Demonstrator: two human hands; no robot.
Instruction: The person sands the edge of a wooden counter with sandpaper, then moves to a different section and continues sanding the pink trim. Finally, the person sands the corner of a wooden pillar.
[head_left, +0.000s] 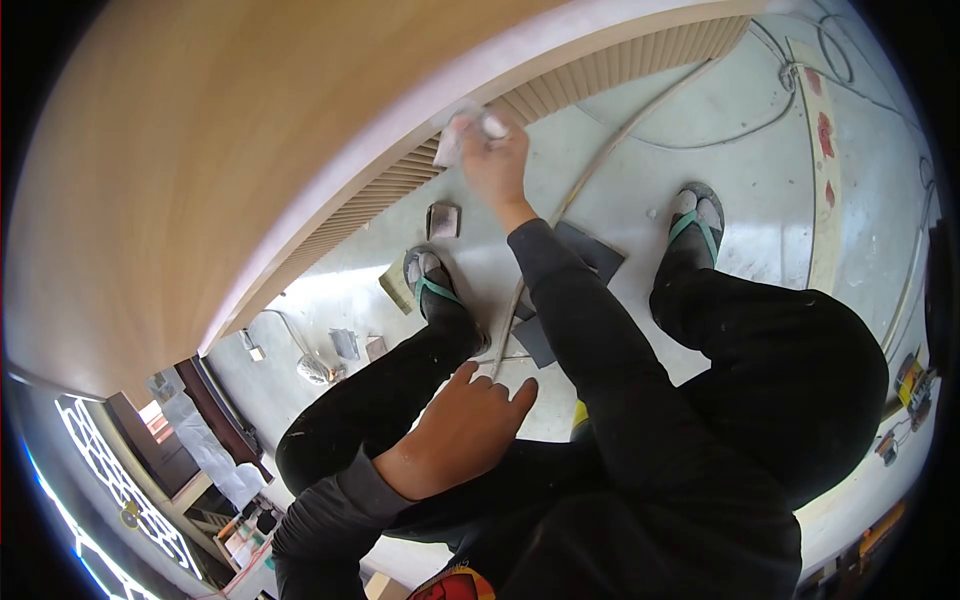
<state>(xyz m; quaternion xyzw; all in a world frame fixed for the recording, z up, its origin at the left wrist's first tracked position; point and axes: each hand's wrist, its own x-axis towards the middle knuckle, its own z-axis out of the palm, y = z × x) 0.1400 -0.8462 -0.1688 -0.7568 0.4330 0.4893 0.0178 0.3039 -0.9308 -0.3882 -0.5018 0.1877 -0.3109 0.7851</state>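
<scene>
My right hand (492,155), smeared by motion, is closed round a small pale pinkish piece of sandpaper (447,148). It is at the light edge of a large, smooth wooden panel (220,150), just beside the ribbed wooden side (610,65) beneath that edge. My left hand (460,430) is over my lap near my knee, thumb and fingers apart, with nothing seen in it. Its palm side is hidden.
Dark sheets (590,252) and a small brownish square block (443,220) lie on the floor between and near my sandalled feet. A hose (640,115) crosses the floor. A long stained board (825,140) lies at right; cables curl beside it.
</scene>
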